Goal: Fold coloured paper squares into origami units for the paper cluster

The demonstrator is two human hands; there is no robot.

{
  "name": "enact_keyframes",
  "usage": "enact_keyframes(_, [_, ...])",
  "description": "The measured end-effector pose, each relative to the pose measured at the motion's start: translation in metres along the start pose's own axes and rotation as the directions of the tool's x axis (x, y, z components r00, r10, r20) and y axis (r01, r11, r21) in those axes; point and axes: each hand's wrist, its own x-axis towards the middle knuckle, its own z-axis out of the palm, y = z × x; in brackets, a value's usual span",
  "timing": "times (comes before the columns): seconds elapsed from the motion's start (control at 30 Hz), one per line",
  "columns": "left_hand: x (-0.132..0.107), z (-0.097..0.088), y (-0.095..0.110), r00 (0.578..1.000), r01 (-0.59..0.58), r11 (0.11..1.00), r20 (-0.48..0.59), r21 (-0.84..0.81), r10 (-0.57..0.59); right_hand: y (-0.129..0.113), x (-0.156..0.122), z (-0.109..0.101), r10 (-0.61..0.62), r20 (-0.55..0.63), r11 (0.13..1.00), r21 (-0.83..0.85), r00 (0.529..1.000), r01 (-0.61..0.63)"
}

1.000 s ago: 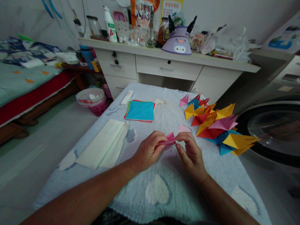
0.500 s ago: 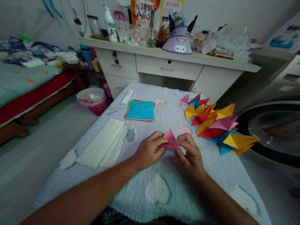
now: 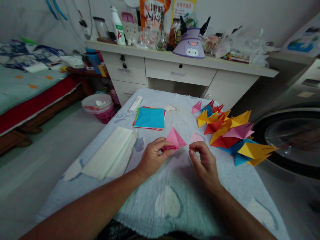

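My left hand (image 3: 155, 154) pinches a folded piece of pink origami paper (image 3: 175, 137) between thumb and fingers, its pointed tip facing up and away from me. Just to the right, my right hand (image 3: 203, 160) is apart from the paper. Its fingers are curled, with a small gap between thumb and index finger and nothing between them. Beyond the left hand lies a stack of square coloured paper (image 3: 149, 117), blue on top. To the right sits a cluster of folded paper cranes (image 3: 225, 128) in yellow, red, pink and blue.
A folded pale cloth (image 3: 110, 153) and a white box-like item (image 3: 136, 104) lie on the left of the covered table (image 3: 167, 203). Behind stands a white desk (image 3: 177, 71) crowded with bottles and bags. A pink bin (image 3: 103, 115) is at left, a washing machine (image 3: 295, 140) at right.
My right hand has let go of the pink paper and moved slightly right. The left hand still holds the paper, now turned so more of its pointed face shows.
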Motion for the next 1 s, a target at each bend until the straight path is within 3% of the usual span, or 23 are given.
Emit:
enact_keyframes(0.6, [-0.0008, -0.0001, -0.0016, 0.998, -0.055, 0.998, -0.001, -0.039, 0.055, -0.0054, -0.0008, 0.0007, -0.108, 0.109, 0.994, 0.026, 0.988, 0.105])
enact_keyframes(1.0, [-0.0034, -0.0003, -0.0043, 0.992, -0.111, 0.993, 0.052, -0.036, 0.113, 0.0033, -0.0030, 0.0036, -0.031, 0.132, 0.993, 0.117, 0.991, 0.016])
